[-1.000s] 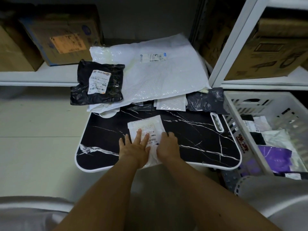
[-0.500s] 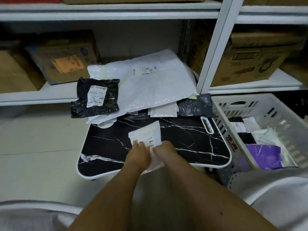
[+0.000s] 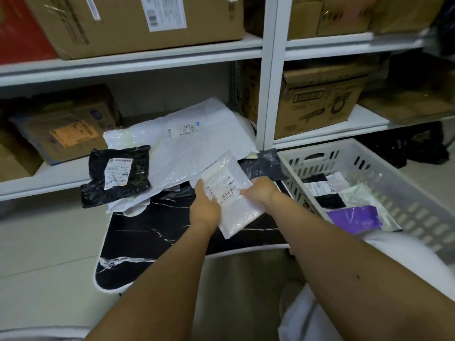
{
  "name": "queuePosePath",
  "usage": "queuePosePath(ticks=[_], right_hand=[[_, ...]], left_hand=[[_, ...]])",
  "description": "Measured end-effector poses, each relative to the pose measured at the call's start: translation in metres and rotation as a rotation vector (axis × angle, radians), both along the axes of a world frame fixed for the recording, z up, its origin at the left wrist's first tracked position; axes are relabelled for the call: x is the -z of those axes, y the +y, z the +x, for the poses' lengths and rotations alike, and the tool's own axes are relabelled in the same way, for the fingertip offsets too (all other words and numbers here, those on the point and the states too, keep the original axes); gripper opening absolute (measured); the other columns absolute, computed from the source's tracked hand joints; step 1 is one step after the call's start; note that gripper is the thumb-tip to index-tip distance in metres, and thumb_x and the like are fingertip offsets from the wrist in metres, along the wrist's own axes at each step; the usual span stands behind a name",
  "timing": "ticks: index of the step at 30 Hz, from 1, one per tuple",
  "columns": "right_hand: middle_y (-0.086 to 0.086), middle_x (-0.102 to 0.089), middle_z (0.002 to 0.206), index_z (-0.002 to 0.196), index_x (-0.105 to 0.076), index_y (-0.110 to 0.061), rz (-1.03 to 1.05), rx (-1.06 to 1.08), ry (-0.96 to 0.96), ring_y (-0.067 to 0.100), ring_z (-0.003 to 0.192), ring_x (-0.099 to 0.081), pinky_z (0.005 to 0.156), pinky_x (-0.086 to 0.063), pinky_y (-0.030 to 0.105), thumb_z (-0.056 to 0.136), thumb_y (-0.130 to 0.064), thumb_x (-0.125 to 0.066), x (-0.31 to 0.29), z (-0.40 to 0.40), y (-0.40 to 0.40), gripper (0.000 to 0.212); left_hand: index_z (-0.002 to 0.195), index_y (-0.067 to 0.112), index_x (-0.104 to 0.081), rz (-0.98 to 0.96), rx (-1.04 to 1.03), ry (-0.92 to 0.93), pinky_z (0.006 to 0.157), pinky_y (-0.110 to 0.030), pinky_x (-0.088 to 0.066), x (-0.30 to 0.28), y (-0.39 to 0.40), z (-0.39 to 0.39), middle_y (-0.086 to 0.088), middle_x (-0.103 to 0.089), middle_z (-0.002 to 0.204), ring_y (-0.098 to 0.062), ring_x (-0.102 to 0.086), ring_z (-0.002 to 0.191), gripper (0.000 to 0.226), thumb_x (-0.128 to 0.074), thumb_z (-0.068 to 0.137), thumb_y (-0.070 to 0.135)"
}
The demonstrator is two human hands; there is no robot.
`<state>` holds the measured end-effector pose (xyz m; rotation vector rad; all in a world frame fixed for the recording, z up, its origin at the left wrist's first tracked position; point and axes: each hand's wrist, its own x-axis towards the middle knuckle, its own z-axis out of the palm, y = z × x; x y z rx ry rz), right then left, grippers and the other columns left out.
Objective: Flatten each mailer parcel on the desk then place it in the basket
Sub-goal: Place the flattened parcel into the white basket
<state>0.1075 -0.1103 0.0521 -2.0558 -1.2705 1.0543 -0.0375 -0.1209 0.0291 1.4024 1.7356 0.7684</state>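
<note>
A small white bubble mailer [image 3: 227, 195] with a shipping label hangs tilted above the black marble desk [image 3: 157, 232]. My left hand [image 3: 204, 205] grips its left edge. My right hand [image 3: 261, 190] grips its right edge. To the right stands the white slatted basket [image 3: 290, 158], holding a purple mailer [image 3: 354, 217] and black and white ones. Behind on the desk lie a large white mailer [image 3: 187, 148], a black mailer [image 3: 118, 175] with a label, and a dark mailer [image 3: 266, 161] partly hidden by the one I hold.
White shelving [image 3: 270, 70] rises right behind the desk, its upright post between desk and basket. Cardboard boxes [image 3: 317, 99] fill the shelves. Pale floor tiles [image 3: 44, 242] lie to the left. My light-clothed knees [image 3: 406, 279] sit under the basket's near corner.
Both hands stopped pressing the small white mailer on the desk, took hold of its edges and lifted it up and to the right. The camera tilted upward.
</note>
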Motion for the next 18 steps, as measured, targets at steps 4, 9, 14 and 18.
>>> queuePosePath(ticks=[4,9,14,18], right_hand=[[0.011,-0.066,0.115,0.116,-0.063,-0.004,0.034,0.099,-0.003,0.029,0.102,-0.063,0.093,-0.052,0.04,0.085,-0.029,-0.07,-0.021,0.036,0.0,0.04],[0.006,-0.06,0.104,0.107,-0.057,-0.004,0.064,0.216,0.049,0.025,0.093,-0.059,0.087,-0.049,0.033,0.084,-0.027,-0.073,-0.045,0.087,-0.003,0.036],[0.008,-0.069,0.095,0.103,-0.064,-0.005,0.095,0.376,0.341,0.019,0.078,-0.065,0.07,-0.055,0.029,0.085,-0.018,-0.07,-0.059,0.139,-0.004,0.023],[0.007,-0.071,0.095,0.111,-0.06,-0.011,0.123,0.474,0.629,0.014,0.073,-0.066,0.062,-0.054,0.025,0.086,-0.019,-0.069,-0.043,0.181,-0.006,0.028]], left_hand=[[0.131,0.026,-0.046,0.127,0.102,0.035,0.071,-0.022,-0.038,-0.026,0.006,0.033,0.001,-0.053,0.11,-0.014,-0.049,0.089,0.036,-0.036,0.1,0.01],[0.106,0.014,-0.05,0.187,0.047,0.095,0.066,-0.027,-0.041,-0.05,0.016,0.078,-0.007,-0.058,0.104,-0.02,-0.051,0.086,0.021,-0.035,0.094,0.004],[0.116,0.004,-0.055,0.197,0.028,0.123,0.077,-0.023,-0.035,-0.064,0.035,0.12,-0.011,-0.06,0.12,-0.028,-0.055,0.111,0.026,-0.043,0.093,0.002],[0.122,0.005,-0.057,0.223,0.085,0.065,0.087,-0.024,-0.041,-0.061,0.048,0.158,-0.012,-0.057,0.127,-0.028,-0.054,0.115,0.034,-0.043,0.091,-0.002]])
